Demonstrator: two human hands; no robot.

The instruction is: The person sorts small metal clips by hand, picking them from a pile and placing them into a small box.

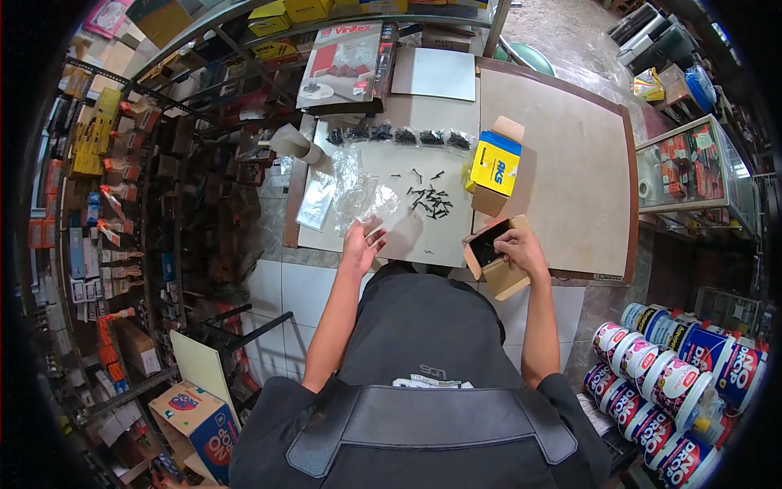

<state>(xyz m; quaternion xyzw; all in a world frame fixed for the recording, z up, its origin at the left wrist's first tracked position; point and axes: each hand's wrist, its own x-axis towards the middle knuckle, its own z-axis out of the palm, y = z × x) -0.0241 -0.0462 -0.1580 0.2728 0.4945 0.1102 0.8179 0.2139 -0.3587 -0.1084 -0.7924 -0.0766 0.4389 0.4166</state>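
My left hand (pixel 363 244) is at the table's near edge, palm turned up, fingers loosely curled and apart. Its fingertips are beside crumpled clear plastic bags (pixel 358 196); whether they touch the plastic is hard to see. My right hand (pixel 521 248) reaches over the mouth of an open cardboard box (pixel 509 282), fingers pinched together. What the pinch holds, if anything, is too small to make out. The box's inside is dark and partly hidden by the hand. A loose pile of dark screws (pixel 430 200) lies on the table between the hands.
A row of filled bags (pixel 407 137) lies behind the screws. The yellow and blue box (pixel 495 169) stands to the right with flaps open. A white roll (pixel 295 145), flat plastic packet (pixel 316 204) and Vinilex box (pixel 342 65) are left and behind. Paint tubs (pixel 652 371) stack at lower right.
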